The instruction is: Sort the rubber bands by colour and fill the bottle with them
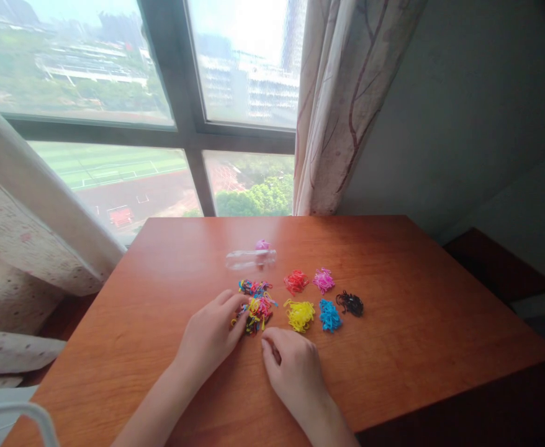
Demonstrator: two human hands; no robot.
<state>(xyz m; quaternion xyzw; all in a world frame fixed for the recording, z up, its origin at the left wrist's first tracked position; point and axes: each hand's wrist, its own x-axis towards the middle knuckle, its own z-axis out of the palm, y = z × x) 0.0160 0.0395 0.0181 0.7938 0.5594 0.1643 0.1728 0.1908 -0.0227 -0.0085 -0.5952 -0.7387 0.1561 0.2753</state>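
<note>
Hands: left hand [211, 335] loosely open, fingertips on the mixed band pile [255, 305] lying just ahead between both; right hand [293, 366] curled, contents I cannot tell, slightly farther

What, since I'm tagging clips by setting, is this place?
Probably a room in a high-rise home: a wooden table beside a window with a patterned curtain, overlooking a sports field below.
</note>
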